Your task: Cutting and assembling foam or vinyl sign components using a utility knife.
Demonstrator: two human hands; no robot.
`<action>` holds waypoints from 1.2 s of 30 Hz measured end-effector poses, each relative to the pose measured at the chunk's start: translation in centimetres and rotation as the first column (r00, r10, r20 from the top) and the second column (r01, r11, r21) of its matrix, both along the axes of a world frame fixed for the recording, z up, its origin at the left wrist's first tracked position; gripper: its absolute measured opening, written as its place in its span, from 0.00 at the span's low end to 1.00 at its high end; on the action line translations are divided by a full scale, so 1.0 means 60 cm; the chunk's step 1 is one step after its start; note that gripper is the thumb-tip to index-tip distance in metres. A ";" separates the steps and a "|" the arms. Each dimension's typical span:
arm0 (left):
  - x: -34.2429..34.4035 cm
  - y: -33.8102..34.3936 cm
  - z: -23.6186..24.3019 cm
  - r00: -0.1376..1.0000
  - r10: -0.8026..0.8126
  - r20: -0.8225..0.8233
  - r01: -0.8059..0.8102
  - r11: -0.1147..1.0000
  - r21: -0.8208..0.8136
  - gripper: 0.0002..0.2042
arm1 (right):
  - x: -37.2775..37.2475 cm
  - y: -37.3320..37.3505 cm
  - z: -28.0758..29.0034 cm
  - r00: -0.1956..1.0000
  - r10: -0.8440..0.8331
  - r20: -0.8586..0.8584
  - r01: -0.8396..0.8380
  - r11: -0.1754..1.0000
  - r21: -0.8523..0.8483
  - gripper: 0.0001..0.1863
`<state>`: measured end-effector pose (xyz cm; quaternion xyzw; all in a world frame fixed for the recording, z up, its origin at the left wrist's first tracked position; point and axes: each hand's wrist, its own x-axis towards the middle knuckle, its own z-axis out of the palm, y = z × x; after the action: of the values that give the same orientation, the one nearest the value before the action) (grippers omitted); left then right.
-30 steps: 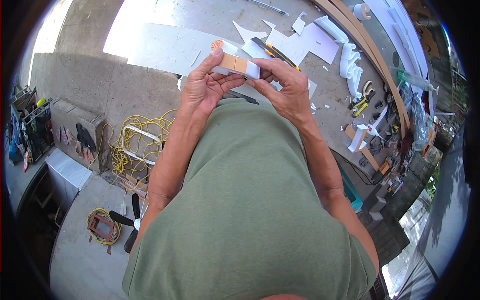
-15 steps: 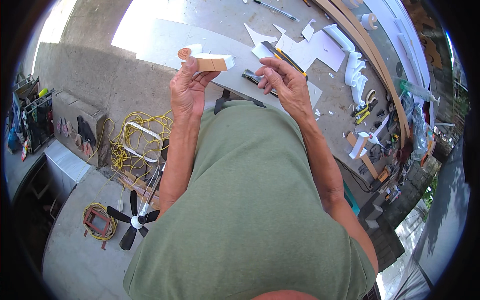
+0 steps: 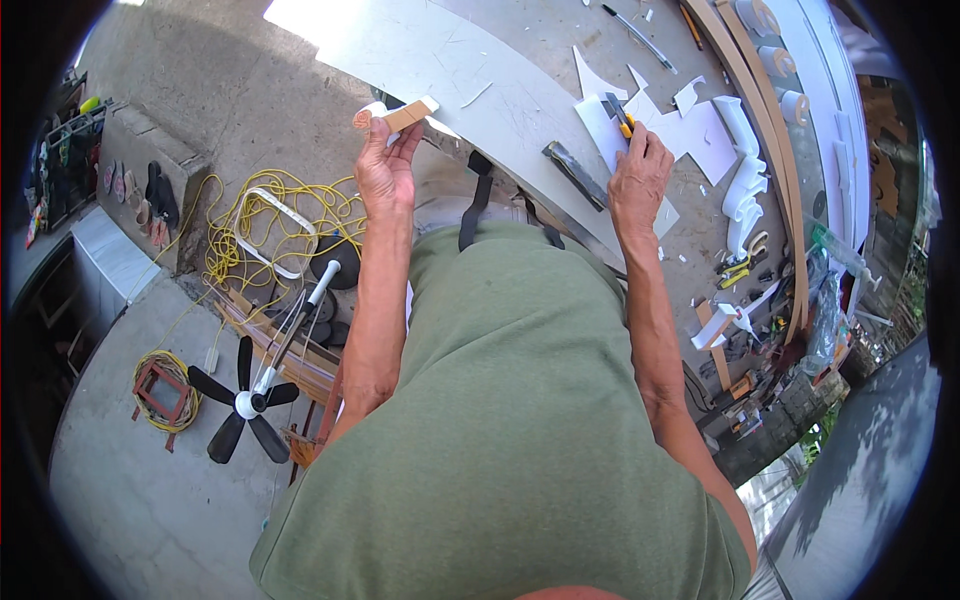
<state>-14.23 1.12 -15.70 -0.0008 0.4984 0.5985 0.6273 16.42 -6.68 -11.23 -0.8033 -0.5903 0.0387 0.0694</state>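
Observation:
My left hand (image 3: 386,175) pinches a small piece of brown-faced white board (image 3: 408,115) just off the near-left edge of the work table (image 3: 460,60). A round brown disc with a curled pattern (image 3: 362,118) shows at the piece's left end. Over the table, my right hand (image 3: 640,178) is closed with its fingertips on a yellow-and-black utility knife (image 3: 627,126); the palm hides part of the knife. White sheet scraps (image 3: 597,125) lie under and beside it. A dark, long narrow tool (image 3: 575,176) rests left of my right hand.
A wavy white cutout (image 3: 742,190), yellow-handled pliers (image 3: 735,270) and a pen (image 3: 640,40) lie on the table. Long brown strips (image 3: 770,130) curve along its right side. Yellow cord (image 3: 285,215) and a black-bladed fan (image 3: 245,404) are on the left floor.
My right hand has moved right and come down onto the utility knife, closing on it. My left hand still holds the brown-and-white piece, now tilted. The whole view has shifted.

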 end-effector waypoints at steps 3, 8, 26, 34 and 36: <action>0.005 0.005 0.007 1.000 -0.004 -0.031 0.003 1.000 -0.029 0.26 | 0.032 0.008 -0.016 0.999 -0.035 0.004 0.035 0.998 -0.054 0.27; 0.007 0.020 0.020 0.997 -0.006 -0.080 0.000 0.997 -0.081 0.26 | 0.047 0.029 -0.006 0.998 -0.040 -0.056 0.032 0.990 -0.138 0.24; 0.042 0.010 0.205 0.897 -0.400 -0.189 0.364 0.910 -0.198 0.24 | -0.163 0.082 0.128 0.379 0.224 -0.898 -0.235 0.962 0.141 0.22; 0.046 0.003 0.258 0.873 -0.487 0.018 0.485 0.864 -0.137 0.24 | -0.153 0.063 0.161 0.429 0.360 -0.828 -0.183 0.933 0.310 0.19; 0.043 -0.001 0.256 0.873 -0.484 0.057 0.488 0.864 -0.125 0.24 | -0.152 0.057 0.166 0.427 0.358 -0.830 -0.175 0.934 0.313 0.19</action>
<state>-11.62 1.04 -0.36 0.0752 0.5147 0.3860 0.7619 7.28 -3.28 -1.30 -0.5551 -0.5912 0.4011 0.4259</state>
